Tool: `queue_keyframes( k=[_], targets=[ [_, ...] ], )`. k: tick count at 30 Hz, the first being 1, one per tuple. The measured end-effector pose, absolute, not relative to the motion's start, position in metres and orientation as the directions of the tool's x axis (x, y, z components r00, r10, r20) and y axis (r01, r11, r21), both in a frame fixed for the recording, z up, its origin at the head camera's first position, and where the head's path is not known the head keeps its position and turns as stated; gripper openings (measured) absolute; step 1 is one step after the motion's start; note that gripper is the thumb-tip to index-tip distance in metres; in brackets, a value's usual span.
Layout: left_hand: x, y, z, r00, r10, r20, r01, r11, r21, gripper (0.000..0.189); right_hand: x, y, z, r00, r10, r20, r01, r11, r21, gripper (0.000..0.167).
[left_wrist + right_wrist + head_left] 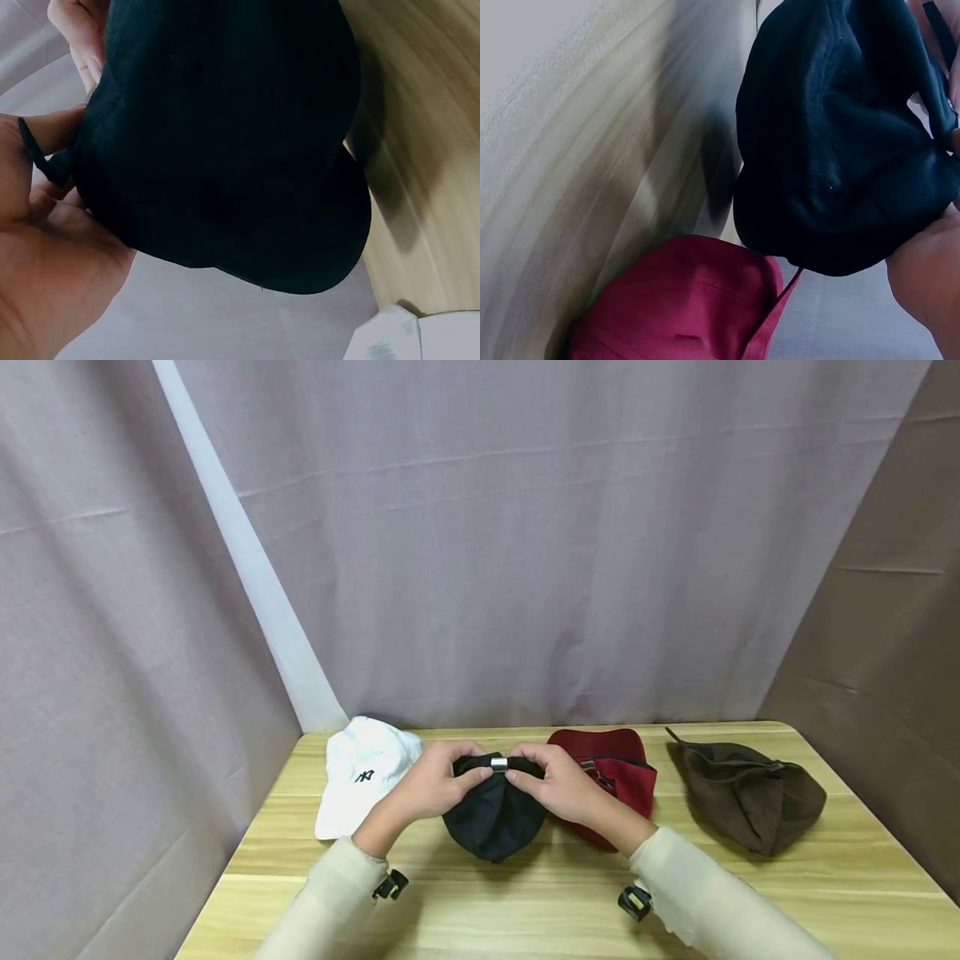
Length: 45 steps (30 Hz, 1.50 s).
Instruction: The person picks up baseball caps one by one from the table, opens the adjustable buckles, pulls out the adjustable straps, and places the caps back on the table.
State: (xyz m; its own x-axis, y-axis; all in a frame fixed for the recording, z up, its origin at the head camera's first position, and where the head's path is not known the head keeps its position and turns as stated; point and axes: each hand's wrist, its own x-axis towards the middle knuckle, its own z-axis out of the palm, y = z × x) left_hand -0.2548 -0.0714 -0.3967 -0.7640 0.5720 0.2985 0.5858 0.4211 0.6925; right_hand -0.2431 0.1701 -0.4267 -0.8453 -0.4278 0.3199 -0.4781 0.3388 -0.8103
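Both hands hold a black cap [495,818] at its back strap, above the middle of the table. A silver metal buckle [498,764] sits on the strap between the two thumbs. My left hand [438,781] pinches the strap just left of the buckle, and my right hand [558,783] pinches it just right. The crown hangs down below the hands, its dark cloth [225,135] filling much of the left wrist view. In the right wrist view the crown [840,150] shows folds and a seam, with the strap at the right edge.
On the wooden table [480,918], a white cap [367,764] with a dark emblem lies at left. A red cap [603,743] lies partly behind the right forearm. Farther right is a dark brown cap [750,793]. Grey curtains [525,543] stand behind the table.
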Motion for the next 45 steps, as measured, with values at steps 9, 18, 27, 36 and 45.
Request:
queue_keyframes(
  k=[9, 18, 27, 36, 45],
  targets=[
    [-0.249, -0.068, -0.403, -0.734, 0.582, 0.35, 0.648, 0.447, 0.616, 0.007, -0.234, 0.159, -0.426, -0.868, -0.37, 0.332, -0.477, 0.433, -0.765, 0.01],
    [-0.242, -0.066, -0.404, -0.742, 0.534, 0.404, 0.663, 0.495, 0.562, 0.005, -0.227, 0.148, -0.426, -0.844, -0.279, 0.458, -0.511, 0.676, -0.53, 0.014],
    [-0.237, -0.064, -0.409, -0.674, 0.537, 0.507, 0.737, 0.533, 0.416, 0.005, -0.217, 0.138, -0.423, -0.841, -0.248, 0.48, -0.46, 0.795, -0.395, 0.018],
    [-0.234, -0.06, -0.415, -0.608, 0.553, 0.57, 0.786, 0.52, 0.334, 0.015, -0.209, 0.126, -0.413, -0.916, -0.179, 0.36, -0.344, 0.814, -0.469, 0.023],
    [-0.234, -0.063, -0.419, -0.624, 0.54, 0.564, 0.78, 0.466, 0.417, 0.01, -0.207, 0.113, -0.406, -0.952, -0.187, 0.241, -0.297, 0.745, -0.597, 0.024]
  ],
)
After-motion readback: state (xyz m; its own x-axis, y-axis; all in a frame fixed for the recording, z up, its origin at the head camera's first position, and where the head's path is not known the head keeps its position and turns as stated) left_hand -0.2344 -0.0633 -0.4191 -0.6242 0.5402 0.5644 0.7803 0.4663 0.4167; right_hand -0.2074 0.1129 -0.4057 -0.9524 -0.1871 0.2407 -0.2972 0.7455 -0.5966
